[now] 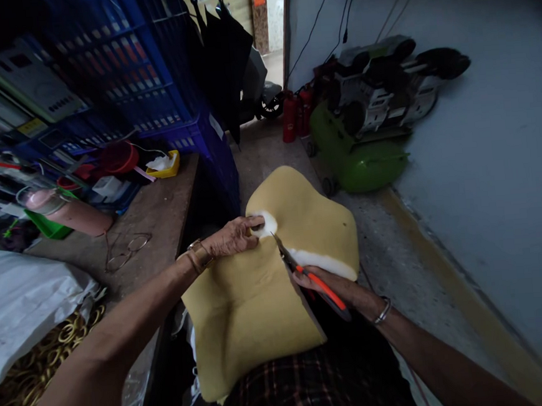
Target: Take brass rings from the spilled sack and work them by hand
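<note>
Yellow padded sheet (256, 310) is draped over the lap's (281, 390) far edge, pinched by the left hand (233, 237); scissors (327, 290) are gripped by the right hand (310, 277). Left fingers could be nicked, should the nearby blades slip.

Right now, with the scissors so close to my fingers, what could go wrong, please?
The tip of the orange-handled metal scissors in your right hand points towards your left hand; a slip might nick a finger. The curved, tan, soft-looking sheet lies over the dark plaid cloth on your lap, with no table beneath it, so it could shift and spoil your aim.
</note>
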A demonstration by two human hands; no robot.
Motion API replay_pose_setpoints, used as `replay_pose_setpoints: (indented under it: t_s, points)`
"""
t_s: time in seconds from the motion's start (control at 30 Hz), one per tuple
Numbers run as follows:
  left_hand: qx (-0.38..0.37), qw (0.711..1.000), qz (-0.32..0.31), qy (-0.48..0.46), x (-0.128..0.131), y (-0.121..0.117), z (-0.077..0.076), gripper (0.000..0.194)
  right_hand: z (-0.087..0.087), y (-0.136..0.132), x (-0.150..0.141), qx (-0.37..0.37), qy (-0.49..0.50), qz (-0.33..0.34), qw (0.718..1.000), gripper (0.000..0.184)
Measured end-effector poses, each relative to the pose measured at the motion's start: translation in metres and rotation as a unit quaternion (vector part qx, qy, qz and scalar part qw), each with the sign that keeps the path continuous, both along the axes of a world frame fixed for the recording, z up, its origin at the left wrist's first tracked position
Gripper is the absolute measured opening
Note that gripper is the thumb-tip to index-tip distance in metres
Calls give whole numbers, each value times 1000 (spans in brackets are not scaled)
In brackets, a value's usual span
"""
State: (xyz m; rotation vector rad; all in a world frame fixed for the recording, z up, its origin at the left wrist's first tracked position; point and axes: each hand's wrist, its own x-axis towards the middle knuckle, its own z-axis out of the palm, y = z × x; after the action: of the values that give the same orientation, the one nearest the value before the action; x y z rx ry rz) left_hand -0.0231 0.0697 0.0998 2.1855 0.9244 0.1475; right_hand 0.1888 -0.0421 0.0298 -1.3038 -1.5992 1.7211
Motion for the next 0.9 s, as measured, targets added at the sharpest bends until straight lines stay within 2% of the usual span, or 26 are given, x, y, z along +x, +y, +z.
replay_pose_setpoints:
  t_s: [0.13, 0.23, 0.57, 0.9]
  points:
    - [51, 998, -23, 16, 0, -2, 7, 37, 7, 5, -3, 14, -9, 21, 1000, 40]
    - [84, 996, -17, 30, -1, -4, 10, 41, 10, 7, -4, 34, 2, 13, 999, 39]
    - [109, 993, -30, 17, -6, -10, 22, 47, 20, 0, -11, 33, -22, -20, 999, 41]
    - [83, 996, -19, -17, -12, -6, 19, 51, 6, -5, -24, 107, -29, -14, 994, 43]
